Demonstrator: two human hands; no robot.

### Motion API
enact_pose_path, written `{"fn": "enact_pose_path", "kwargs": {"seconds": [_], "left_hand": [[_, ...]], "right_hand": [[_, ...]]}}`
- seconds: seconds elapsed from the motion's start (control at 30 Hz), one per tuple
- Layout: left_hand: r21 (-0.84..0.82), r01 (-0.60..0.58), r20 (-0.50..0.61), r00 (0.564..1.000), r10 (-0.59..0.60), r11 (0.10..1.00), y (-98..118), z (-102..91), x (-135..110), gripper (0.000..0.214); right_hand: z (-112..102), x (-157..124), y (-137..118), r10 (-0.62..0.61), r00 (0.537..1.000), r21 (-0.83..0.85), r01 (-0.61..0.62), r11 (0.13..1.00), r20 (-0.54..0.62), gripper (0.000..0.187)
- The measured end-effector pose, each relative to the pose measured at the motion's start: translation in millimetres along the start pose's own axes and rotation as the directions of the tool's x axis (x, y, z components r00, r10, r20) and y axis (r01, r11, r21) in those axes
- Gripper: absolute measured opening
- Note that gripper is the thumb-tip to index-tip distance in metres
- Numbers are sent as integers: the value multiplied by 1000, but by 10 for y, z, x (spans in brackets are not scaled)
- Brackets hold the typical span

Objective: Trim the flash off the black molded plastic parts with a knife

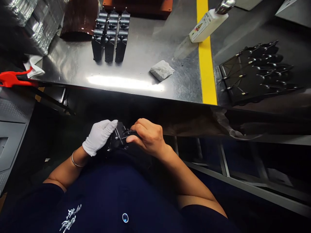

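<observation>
My left hand, in a white glove, grips a shiny black molded part with ribs and small pegs. I hold it low in front of my body, below the bench edge. My bare right hand pinches the right end of the same part between thumb and fingers. Whether a smaller piece sits between those fingertips is too dark to make out. On the metal bench stand three rows of similar black parts. A folded white cloth lies near the bench's front edge.
A white bottle with a metal top stands by a yellow tape strip. More black parts are grouped at right. Clear-wrapped stacks, an orange-red bin and a red-handled tool are also around the bench.
</observation>
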State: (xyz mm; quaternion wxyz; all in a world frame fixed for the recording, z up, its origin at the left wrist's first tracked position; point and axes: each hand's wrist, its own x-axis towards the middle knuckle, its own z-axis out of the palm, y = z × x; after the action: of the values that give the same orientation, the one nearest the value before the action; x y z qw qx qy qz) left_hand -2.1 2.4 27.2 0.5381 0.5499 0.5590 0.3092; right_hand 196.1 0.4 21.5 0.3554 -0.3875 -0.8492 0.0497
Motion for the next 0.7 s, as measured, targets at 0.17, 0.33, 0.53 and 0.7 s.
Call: {"fn": "enact_pose_path", "kwargs": {"seconds": [0.17, 0.33, 0.53, 0.7], "left_hand": [[-15, 30, -20, 999, -30, 999, -15, 23, 1, 53], [-44, 71, -25, 997, -72, 996, 4, 32, -5, 54], [-42, 79, -34, 996, -81, 996, 9, 41, 11, 54], [-4, 80, -21, 997, -80, 997, 5, 37, 13, 54]], "right_hand": [[29, -16, -16, -2, 1000, -7, 2, 1000, 5, 56], [49, -27, -7, 27, 999, 42, -25, 999, -46, 50], [50, -45, -8, 22, 1000, 27, -21, 999, -18, 48], [-3, -30, -14, 32, 997, 51, -35, 998, 74, 50]]}}
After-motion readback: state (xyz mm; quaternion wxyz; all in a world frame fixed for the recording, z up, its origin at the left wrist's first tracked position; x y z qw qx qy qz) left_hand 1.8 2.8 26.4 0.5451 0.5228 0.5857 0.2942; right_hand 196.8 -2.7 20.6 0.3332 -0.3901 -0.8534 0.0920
